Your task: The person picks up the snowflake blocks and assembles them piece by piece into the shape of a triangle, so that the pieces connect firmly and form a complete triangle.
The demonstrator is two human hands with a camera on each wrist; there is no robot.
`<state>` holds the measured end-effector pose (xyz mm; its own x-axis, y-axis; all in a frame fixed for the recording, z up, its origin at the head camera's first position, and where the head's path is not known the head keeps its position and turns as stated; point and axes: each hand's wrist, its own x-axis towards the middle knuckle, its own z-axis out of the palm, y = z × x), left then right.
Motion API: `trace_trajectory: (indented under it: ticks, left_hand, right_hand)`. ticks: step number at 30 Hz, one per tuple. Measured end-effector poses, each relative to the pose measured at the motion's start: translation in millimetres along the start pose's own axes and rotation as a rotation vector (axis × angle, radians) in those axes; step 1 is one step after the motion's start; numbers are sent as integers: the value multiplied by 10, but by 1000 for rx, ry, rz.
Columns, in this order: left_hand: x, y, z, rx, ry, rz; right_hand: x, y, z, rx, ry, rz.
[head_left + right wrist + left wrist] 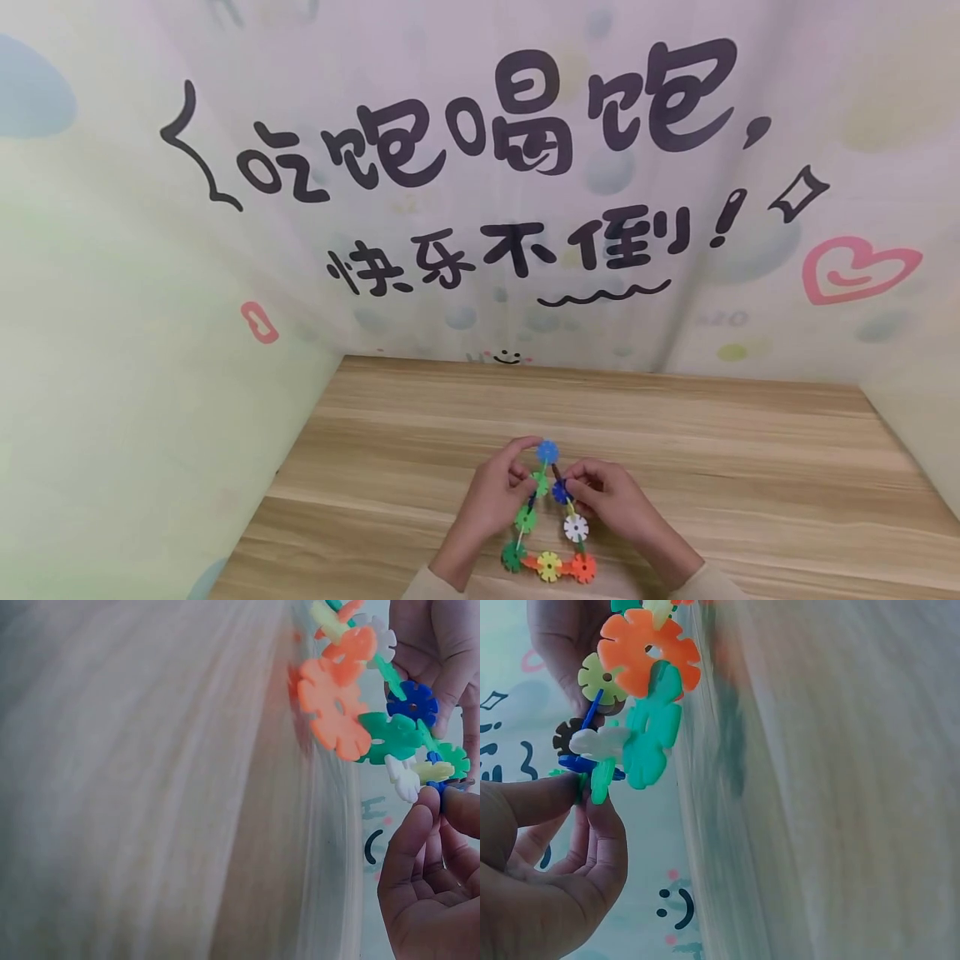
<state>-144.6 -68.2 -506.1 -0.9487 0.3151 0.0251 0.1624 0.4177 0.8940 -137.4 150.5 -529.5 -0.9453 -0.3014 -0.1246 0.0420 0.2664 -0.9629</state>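
Observation:
Notched plastic snowflake discs, slotted edge to edge, make a triangle-like frame in both hands. A light blue disc (pixel 548 452) tops it in the head view. Green discs (pixel 526 521) run down its left side to a dark green disc (pixel 513 556); a white disc (pixel 576 527) is on the right. The bottom row has a yellow disc (pixel 549 567) and an orange disc (pixel 583 569). My left hand (pixel 491 492) pinches the upper left side near a green disc. My right hand (pixel 618 500) pinches the upper right side at a dark blue disc (pixel 561 492).
Below the frame lies a wood-grain table (pixel 360 467). A printed cloth (pixel 465 333) with black lettering hangs behind the table's far edge, and similar cloth stands along both sides.

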Motion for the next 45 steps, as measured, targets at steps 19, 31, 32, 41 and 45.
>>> trace_trajectory:
  ticks: [19, 31, 32, 41, 45]
  left_hand:
    - [-14, 32, 19, 26, -3, 34]
    - [-18, 26, 55, -4, -8, 31]
    - [-20, 21, 58, -2, -11, 33]
    - [-15, 24, 91, 12, -53, 46]
    - [4, 20, 86, 38, -63, 35]
  right_hand:
    - [3, -6, -6, 7, -3, -21]
    - [26, -9, 8, 2, 4, -17]
    - [26, -6, 9, -1, 7, -16]
    - [16, -10, -24, -56, 3, -34]
    - [27, -14, -15, -94, 33, -38]
